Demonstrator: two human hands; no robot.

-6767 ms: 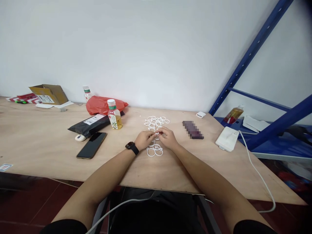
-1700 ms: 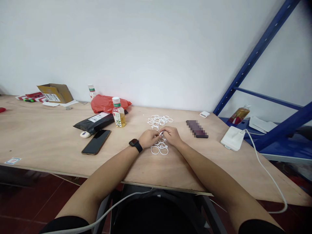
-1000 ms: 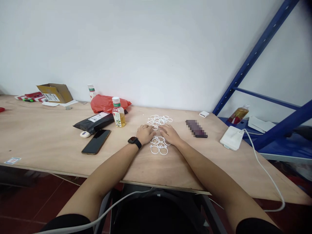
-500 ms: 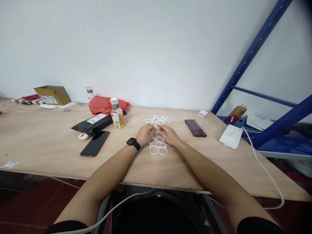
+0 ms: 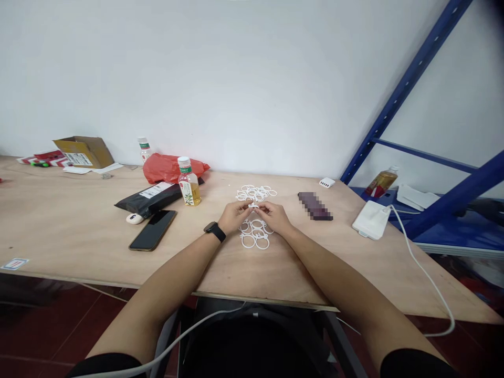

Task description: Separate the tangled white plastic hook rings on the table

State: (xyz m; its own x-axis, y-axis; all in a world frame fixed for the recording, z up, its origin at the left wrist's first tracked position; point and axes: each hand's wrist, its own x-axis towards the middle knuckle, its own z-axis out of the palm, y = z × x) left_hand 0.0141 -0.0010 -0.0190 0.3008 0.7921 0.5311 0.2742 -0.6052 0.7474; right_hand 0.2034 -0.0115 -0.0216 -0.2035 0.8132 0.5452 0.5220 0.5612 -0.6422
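Observation:
My left hand and my right hand meet over the table, fingertips closed on a small white plastic ring between them. Fingers cover part of that ring. Below my wrists, several white rings with small clips, such as the nearest ring, lie side by side on the wood. Just beyond my fingers is a loose pile of similar white rings. A black watch is on my left wrist.
On the wooden table, left, are a black phone, a white oval case, a black parcel, a drink bottle and a red bag. Right: a blurred dark object, a white adapter and its cable.
My fingertips have drawn closer together around the ring, and it now sits pinched between both hands. The rings on the table look the same.

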